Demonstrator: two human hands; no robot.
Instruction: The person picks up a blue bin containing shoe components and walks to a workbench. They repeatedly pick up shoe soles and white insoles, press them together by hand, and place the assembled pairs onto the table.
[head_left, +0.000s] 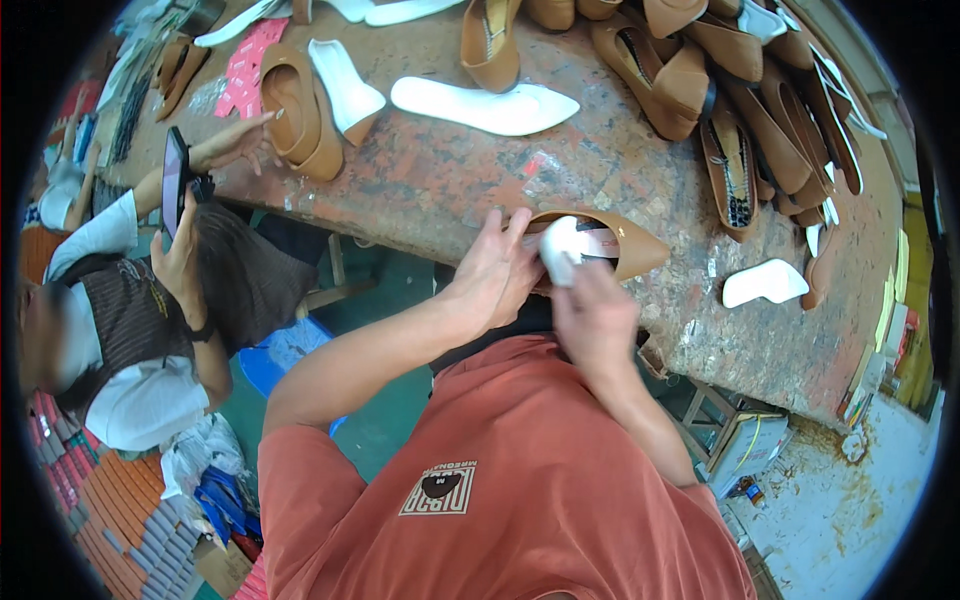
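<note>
At the bench edge in front of me lies a tan pointed flat shoe (640, 252), its toe toward the right. My left hand (500, 260) grips the shoe's heel end, fingers over the rim. A white insole (562, 245) curls up out of the shoe's opening. My right hand (598, 315), blurred by motion, is closed on the insole's near part. Beyond the shoe lies a flat white insole (485, 106). Another short white insole (765, 283) rests on the bench to the right.
Many tan shoes (655, 85) are heaped at the far right of the worn bench (420, 205). A pair of tan shoes (300, 120) stands far left beside a white insole (345, 85). At left, a seated co-worker (140, 330) holds a phone (175, 180), one hand near that pair.
</note>
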